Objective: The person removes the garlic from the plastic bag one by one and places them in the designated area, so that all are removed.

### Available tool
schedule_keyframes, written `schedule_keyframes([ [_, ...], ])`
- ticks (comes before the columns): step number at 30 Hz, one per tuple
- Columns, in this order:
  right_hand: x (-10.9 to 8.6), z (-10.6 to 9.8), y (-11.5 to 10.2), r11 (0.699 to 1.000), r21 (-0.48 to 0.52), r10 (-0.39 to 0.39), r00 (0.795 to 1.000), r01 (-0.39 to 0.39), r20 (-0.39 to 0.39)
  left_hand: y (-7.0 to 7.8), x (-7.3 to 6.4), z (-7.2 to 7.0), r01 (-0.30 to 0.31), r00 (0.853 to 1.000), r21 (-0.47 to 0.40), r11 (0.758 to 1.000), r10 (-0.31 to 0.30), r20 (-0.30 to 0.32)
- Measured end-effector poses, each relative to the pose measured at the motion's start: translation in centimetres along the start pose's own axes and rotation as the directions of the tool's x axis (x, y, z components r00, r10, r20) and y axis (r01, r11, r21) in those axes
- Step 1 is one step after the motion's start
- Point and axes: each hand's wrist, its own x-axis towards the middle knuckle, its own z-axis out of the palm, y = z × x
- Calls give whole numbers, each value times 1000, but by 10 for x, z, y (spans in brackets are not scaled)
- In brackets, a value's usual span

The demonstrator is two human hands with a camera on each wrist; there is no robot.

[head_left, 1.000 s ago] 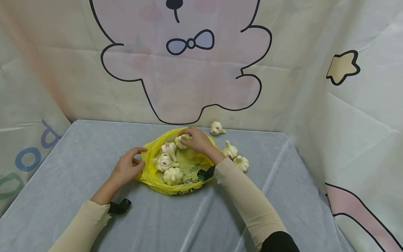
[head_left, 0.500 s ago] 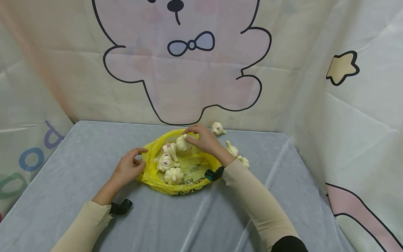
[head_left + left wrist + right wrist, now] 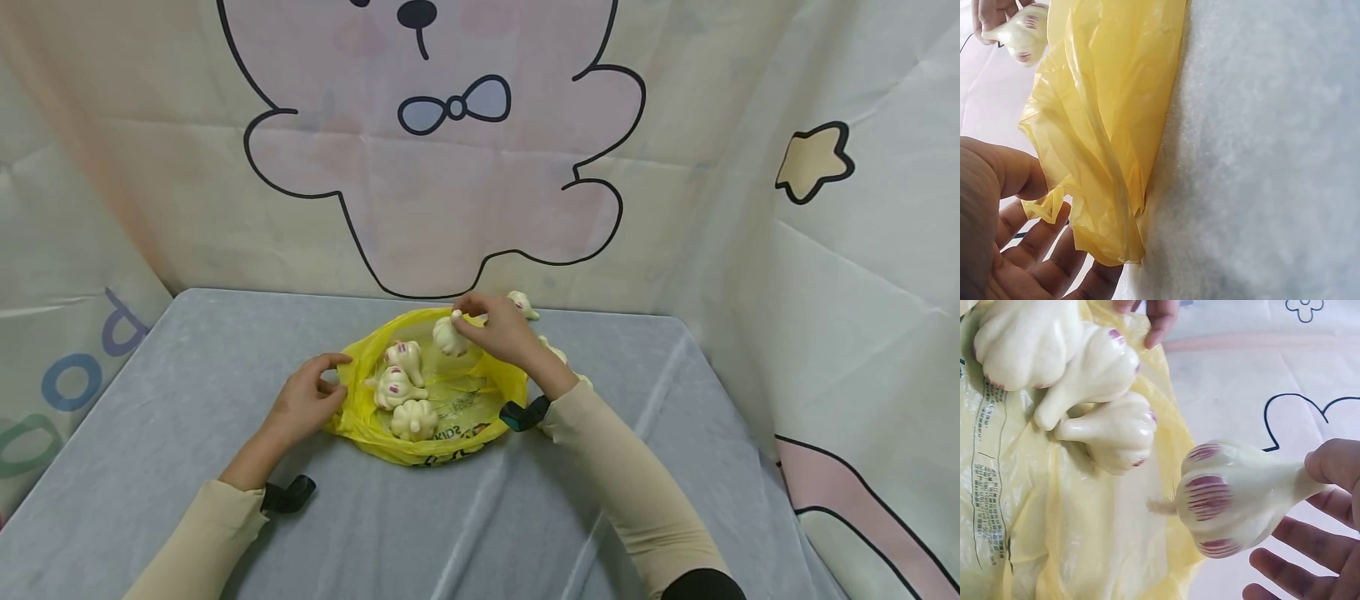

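A yellow plastic bag lies spread wide on the table, with 3 garlic bulbs along its left inside. My left hand pinches the bag's left edge between thumb and fingers, as the left wrist view also shows. Above the bag's far right part, my right hand holds another garlic bulb by its stem, between thumb and index finger. That bulb has purple streaks and hangs with its root end away from the fingers; the other fingers spread loosely beneath.
Behind the right hand, one garlic bulb lies near the table's far edge. More bulbs beside the bag's right side are mostly hidden by the right wrist. Grey cloth covers the table, and a printed curtain hangs behind it.
My right hand has lifted the garlic bulb from inside the bag and moved it up and to the right. My left hand stays at the bag's edge.
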Motion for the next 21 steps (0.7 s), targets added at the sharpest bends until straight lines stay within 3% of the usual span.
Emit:
schedule_keyframes([
  [8,-6,-11,7,999,20,-40,998,41,-54,-3,0,0,-5,1000,-15,1000,5,-4],
  [21,-24,-37,19,1000,31,3,996,0,-89,-4,0,2,-10,1000,-14,1000,10,-17],
])
